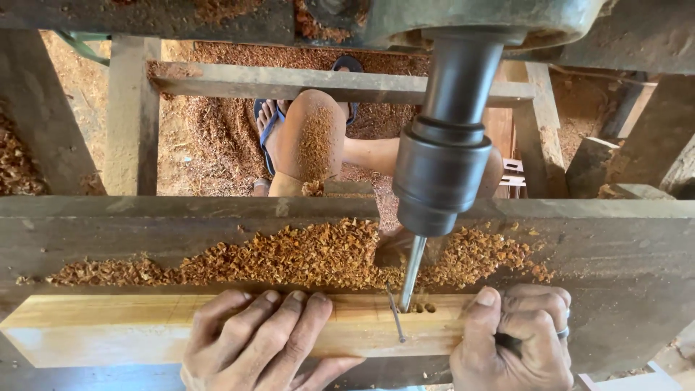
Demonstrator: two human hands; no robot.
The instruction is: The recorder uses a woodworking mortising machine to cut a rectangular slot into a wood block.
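Drilling step, mid-row. My left hand [264, 340] lies flat on the plank [145, 329], fingers spread a little and pressed down over its top face, thumb tucked under the near edge. My right hand [517, 337] clamps the plank's right end — thumb on top, the other fingers curled round the end, ring on one of them.

The plank lies along the near edge of the bench [622, 253], pale yellow, long side left to right. The bit [413, 271] hangs from the dark chuck [441, 174] and its tip meets the wood just beside a short row of holes [423, 308]. Can't tell whether the tip is in the wood or only touching. A pencil line crosses the plank at that spot.

Chips [304, 253] are heaped on the bench behind the plank, touching its far edge. Below the bench — my knee and a sandalled foot on a shavings-covered floor.

Next move, I judge: keep the plank pinned flat and square, then shift it sideways only once the bit is clear, fingers well away from the tip.
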